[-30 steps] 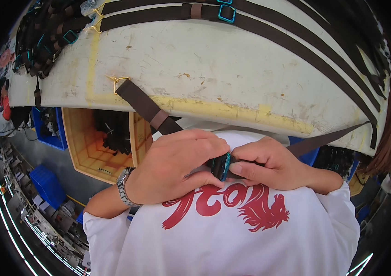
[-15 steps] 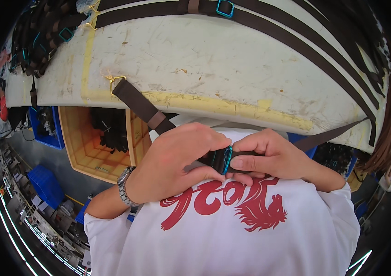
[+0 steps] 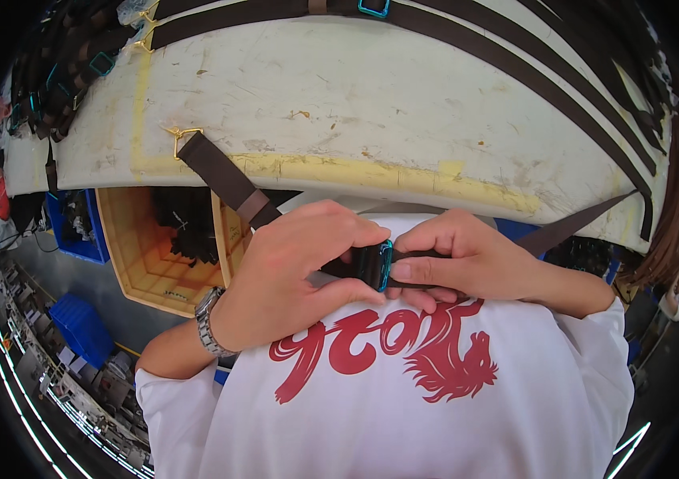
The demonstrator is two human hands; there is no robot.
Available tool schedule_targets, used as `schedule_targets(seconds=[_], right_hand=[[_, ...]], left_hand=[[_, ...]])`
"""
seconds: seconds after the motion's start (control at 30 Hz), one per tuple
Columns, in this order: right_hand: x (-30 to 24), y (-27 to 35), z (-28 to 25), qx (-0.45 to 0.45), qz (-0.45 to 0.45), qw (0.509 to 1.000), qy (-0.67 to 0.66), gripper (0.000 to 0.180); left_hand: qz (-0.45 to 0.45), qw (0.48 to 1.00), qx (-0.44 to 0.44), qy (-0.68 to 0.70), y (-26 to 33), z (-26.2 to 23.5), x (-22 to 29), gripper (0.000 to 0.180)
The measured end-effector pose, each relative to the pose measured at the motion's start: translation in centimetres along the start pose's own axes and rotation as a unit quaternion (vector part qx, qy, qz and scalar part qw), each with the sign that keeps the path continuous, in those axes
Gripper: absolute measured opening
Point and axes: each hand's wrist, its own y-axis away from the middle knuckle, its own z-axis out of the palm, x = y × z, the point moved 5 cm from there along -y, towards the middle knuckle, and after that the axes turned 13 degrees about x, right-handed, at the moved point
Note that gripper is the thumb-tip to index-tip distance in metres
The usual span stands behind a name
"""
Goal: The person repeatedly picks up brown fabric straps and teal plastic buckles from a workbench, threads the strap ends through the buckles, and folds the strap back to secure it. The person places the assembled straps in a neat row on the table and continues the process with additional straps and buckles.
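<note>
The dark brown strap [image 3: 231, 182] runs from upper left of the frame down to the centre, approx. diagonal. There both hands meet on it, just in front of the white shirt [image 3: 435, 399]. Left hand [image 3: 291, 271] is closed around the strap; right hand [image 3: 467, 259] pinches it beside the blue metal ring [image 3: 386, 265]. The worn counter [image 3: 371, 104] lies above.

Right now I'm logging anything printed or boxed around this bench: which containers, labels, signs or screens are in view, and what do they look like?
Wooden crate: under the bench, left; open, tan, dark parts inside.
Blue bins: floor, far left; rectangular plastic.
Shirt print: on the white shirt; red lettering with a red creature.
Signs, screens: none seen.
</note>
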Motion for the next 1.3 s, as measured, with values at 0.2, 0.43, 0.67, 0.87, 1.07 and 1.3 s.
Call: schedule_targets(seconds=[0.2,0.43,0.67,0.87,1.07,1.3], right_hand=[[1.5,0.1,0.3,0.005,0.01,0.999,-0.039,0.026],[0.8,0.4,0.9,0.056,0.009,0.998,-0.005,0.027],[1.0,0.1,0.0,0.035,-0.02,0.995,-0.091,0.029],[-0.3,0.9,-0.5,0.048,-0.014,0.999,-0.011,0.03],[1.8,0.0,0.1,-0.007,-0.007,0.998,-0.062,0.028],[2.7,-0.4,-0.2,0.034,0.003,0.983,-0.182,0.028]], left_hand=[[-0.042,0.998,-0.014,0.041,0.4,0.8,-0.4,0.051],[0.025,0.995,-0.079,-0.049,-1.3,0.2,0.5,0.05],[-0.055,0.994,-0.002,0.094,-1.5,0.6,-0.9,0.054],[0.087,0.996,-0.02,0.005,-2.4,-0.9,0.8,0.055],[0.032,0.997,-0.058,0.037,-1.1,0.1,-0.2,0.054],[-0.043,0.995,-0.008,0.084,-0.8,1.2,-0.9,0.053]])
